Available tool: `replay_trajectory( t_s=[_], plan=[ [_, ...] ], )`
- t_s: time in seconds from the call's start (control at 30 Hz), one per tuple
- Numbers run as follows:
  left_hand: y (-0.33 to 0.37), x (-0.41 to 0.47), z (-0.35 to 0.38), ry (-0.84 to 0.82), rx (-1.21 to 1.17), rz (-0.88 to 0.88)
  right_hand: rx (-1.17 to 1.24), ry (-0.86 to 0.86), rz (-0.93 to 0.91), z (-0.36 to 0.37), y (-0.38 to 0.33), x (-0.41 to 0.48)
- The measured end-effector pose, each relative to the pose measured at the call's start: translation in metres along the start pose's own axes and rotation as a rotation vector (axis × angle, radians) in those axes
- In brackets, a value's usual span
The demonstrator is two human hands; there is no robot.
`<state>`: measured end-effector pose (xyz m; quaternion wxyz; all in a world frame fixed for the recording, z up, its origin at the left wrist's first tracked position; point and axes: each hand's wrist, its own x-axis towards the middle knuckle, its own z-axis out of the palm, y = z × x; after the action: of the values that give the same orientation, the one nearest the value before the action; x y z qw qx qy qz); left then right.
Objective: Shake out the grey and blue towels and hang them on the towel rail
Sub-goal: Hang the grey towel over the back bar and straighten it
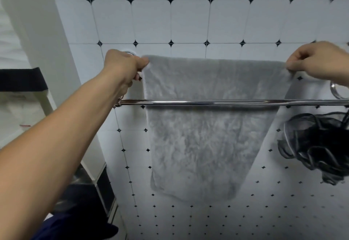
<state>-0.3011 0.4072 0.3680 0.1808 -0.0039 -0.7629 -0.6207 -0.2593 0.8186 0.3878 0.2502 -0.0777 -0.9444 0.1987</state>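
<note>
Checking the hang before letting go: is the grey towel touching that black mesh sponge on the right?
Apart. The head view shows bare white tile between the grey towel's right edge and the black mesh sponge.

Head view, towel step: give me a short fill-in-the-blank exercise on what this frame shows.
1. Both hands, left hand and right hand, pinch the top corners of the ____ towel.
2. The chrome rail crosses in ____ of the towel.
3. The black mesh sponge hangs to the ____ of the towel.
4. The wall tiles are white with small ____ diamonds.

Missing words: grey; front; right; black
</note>
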Motion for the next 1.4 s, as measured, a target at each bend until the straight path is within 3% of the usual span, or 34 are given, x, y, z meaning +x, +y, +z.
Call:
replay_trajectory(
  t_s=[0.27, 0.6, 0.67, 0.77, 0.83, 0.9, 1.0, 1.1, 1.27, 1.4],
  plan=[
    [-0.003, 0.0, 0.004, 0.0, 0.08, 0.139, -0.052, -0.01, -0.031, 0.003, 0.0, -0.002],
    [-0.02, -0.001, 0.001, -0.019, 0.183, 0.131, -0.102, 0.089, -0.022, 0.007, 0.003, -0.014],
    [-0.02, -0.005, 0.001, 0.02, 0.206, 0.172, 0.035, 0.214, 0.003, 0.016, -0.002, -0.033],
    [-0.034, -0.033, -0.009, 0.242, 0.141, 0.401, 0.33, 0.441, -0.052, 0.04, -0.009, -0.092],
    [-0.071, -0.068, -0.013, 0.278, 0.072, 0.538, 0.428, 0.425, -0.053, 0.072, -0.001, -0.14],
    [-0.127, -0.097, -0.012, 0.123, 0.211, 0.445, 0.435, 0.222, 0.071, 0.117, 0.02, -0.171],
    [-0.181, -0.099, -0.001, -0.088, 0.333, 0.118, 0.419, -0.066, 0.331, 0.167, 0.05, -0.169],
    [-0.179, -0.068, 0.013, -0.107, 0.193, 0.063, 0.53, -0.046, 0.388, 0.175, 0.056, -0.131],
    [-0.136, -0.024, 0.044, -0.175, -0.208, 0.099, 0.973, 0.057, 0.346, 0.168, 0.043, -0.067],
    [-0.124, -0.009, 0.048, -0.045, -0.295, 0.058, 1.117, 0.182, 0.368, 0.159, 0.043, -0.047]
  ],
)
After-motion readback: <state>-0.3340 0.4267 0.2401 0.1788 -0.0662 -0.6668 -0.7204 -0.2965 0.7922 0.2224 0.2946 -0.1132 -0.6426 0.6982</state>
